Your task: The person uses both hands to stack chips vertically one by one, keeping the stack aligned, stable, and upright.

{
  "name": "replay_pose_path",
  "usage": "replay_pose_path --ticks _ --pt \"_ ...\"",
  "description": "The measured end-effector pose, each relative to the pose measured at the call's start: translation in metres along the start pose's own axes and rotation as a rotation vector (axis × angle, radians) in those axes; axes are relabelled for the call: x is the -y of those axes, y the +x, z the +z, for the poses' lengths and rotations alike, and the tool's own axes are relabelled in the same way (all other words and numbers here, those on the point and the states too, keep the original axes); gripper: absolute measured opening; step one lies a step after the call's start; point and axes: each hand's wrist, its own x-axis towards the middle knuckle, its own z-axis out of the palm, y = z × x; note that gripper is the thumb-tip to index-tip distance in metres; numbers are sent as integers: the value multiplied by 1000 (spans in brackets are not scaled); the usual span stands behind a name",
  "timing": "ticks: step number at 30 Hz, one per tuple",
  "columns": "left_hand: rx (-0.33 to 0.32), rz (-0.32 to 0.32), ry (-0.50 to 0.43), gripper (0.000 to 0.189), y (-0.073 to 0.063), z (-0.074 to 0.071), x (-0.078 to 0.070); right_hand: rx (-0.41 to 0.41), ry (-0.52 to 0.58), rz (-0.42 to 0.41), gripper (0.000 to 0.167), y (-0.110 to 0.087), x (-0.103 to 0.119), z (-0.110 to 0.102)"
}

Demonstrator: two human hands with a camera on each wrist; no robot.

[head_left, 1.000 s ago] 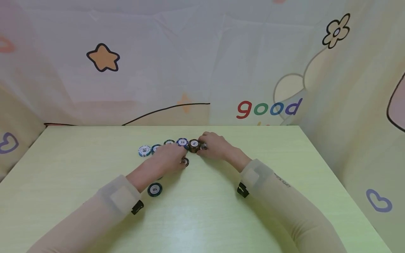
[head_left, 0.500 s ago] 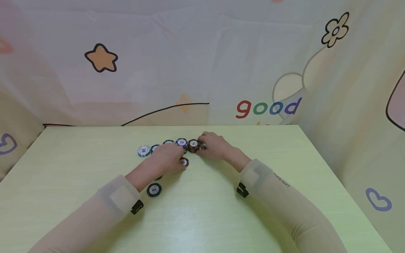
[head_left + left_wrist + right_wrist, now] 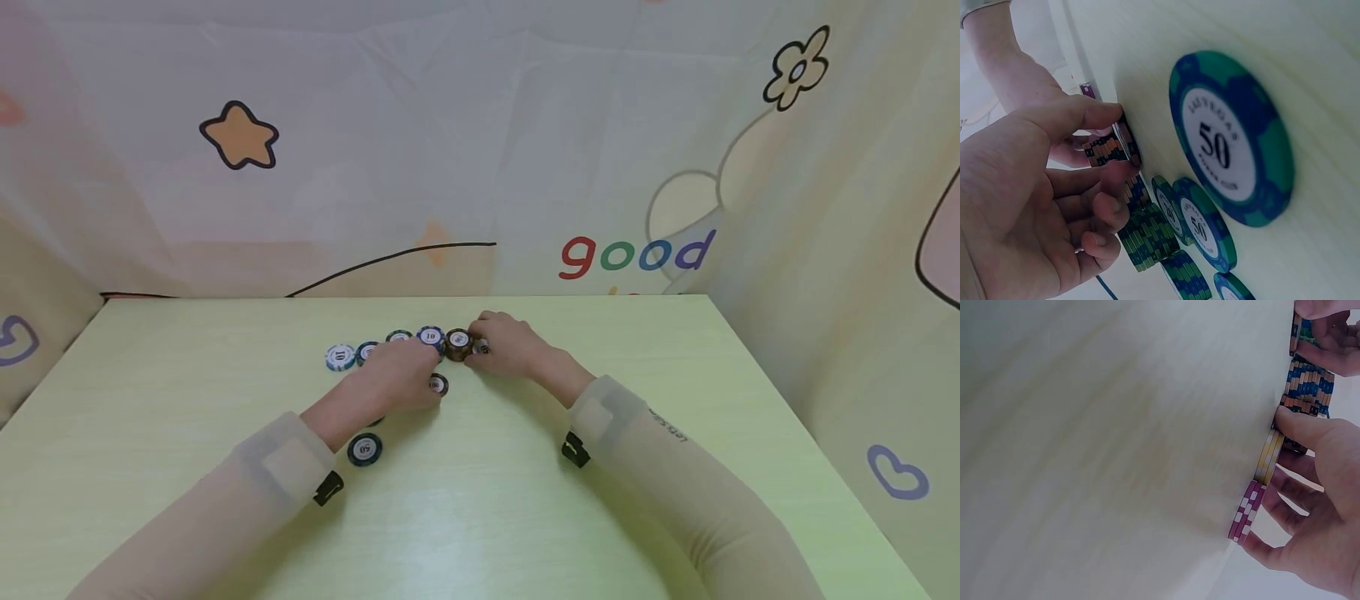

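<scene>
The left hand (image 3: 401, 373) pinches 1 black chip (image 3: 439, 385) between thumb and finger, on the near side of a far row of 7 stacks. The right hand (image 3: 512, 346) curls thumb and fingers about 1 brown stack (image 3: 458, 345); to its right stand 1 yellow stack (image 3: 1269, 456) and 1 purple stack (image 3: 1247, 514). Leftward come 1 dark blue stack (image 3: 431, 337), 1 green stack (image 3: 399, 335), 1 teal stack (image 3: 366, 351) and 1 pale blue stack (image 3: 340, 357). Nearer, 2 chips marked 50 (image 3: 1232, 139) lie flat on the table (image 3: 480, 517).

Left of the right hand (image 3: 513, 346), a chip stack (image 3: 459, 346); behind the left hand (image 3: 397, 375), more stacks (image 3: 431, 337); before it, a flat chip (image 3: 364, 450).
</scene>
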Motion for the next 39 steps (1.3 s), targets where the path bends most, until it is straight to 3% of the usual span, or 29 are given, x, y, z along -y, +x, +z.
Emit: replay_pose_path --ticks 9,16,20,39 --pt "-8 35 -34 24 3 -1 -3 -12 -4 2 38 -1 0 0" --pt "-150 135 -8 23 8 -3 -5 -28 -8 -13 35 -2 -1 1" --pt "-184 168 -24 22 10 -6 -4 -32 -3 -25 32 -2 -2 0" --pt "-225 161 18 22 29 -9 0 -44 0 -57 19 -4 -1 -1"
